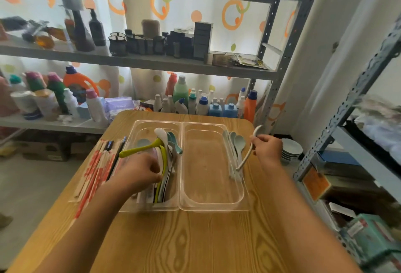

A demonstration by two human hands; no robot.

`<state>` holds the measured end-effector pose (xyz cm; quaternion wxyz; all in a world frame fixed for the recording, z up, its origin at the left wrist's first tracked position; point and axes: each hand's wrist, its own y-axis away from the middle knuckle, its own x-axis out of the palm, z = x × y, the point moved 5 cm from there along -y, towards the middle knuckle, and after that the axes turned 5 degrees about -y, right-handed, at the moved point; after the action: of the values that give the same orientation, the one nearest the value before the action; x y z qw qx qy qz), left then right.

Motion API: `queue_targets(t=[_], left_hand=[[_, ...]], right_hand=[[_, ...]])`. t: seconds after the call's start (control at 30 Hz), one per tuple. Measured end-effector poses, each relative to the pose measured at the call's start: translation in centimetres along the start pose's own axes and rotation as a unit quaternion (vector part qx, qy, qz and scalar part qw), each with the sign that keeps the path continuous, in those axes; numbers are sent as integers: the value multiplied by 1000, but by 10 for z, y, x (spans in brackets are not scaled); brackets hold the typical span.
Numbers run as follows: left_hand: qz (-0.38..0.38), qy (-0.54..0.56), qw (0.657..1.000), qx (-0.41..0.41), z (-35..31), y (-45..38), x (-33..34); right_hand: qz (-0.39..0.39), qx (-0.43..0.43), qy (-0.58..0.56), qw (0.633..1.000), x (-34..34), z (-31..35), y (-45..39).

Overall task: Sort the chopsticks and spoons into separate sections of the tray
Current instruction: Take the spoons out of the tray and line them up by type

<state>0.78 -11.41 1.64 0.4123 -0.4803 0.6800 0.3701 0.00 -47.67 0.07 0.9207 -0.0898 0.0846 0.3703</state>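
Note:
Two clear plastic trays sit side by side on the wooden table. The left tray (138, 129) holds a heap of spoons (168, 146) in white, teal, green and steel. The right tray (208, 205) has nothing in it. My left hand (142, 171) reaches into the left tray and pinches utensils in the heap. My right hand (265, 147) grips a white spoon (247, 157) above the table, just right of the right tray. A few pale blue spoons (237, 143) lie there beside that tray. Wrapped chopsticks (95, 170) lie in a row left of the trays.
The wooden table (195, 240) has free surface in front of the trays. Stacked bowls (290, 150) sit off the right edge. Metal shelving (152, 62) with bottles stands behind, and another rack (351, 103) with boxes stands close on the right.

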Motion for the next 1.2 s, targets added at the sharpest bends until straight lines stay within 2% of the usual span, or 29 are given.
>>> queue_targets(t=[0.13,0.23,0.57,0.87,1.2], left_hand=[[9,-16,999,-43,8,-4,4],[8,-28,997,-66,7,-4,4],[24,-75,994,-70,0,-11,-1],[11,-46,994,-101,6,-9,-7],[6,-43,992,-117,12,-9,-10]], right_hand=[[2,80,16,997,-2,-36,-17],[28,104,40,993,5,-51,-24],[75,48,168,982,27,-51,-26],[128,-2,178,976,37,-46,-21],[124,8,169,978,30,-40,-17]])
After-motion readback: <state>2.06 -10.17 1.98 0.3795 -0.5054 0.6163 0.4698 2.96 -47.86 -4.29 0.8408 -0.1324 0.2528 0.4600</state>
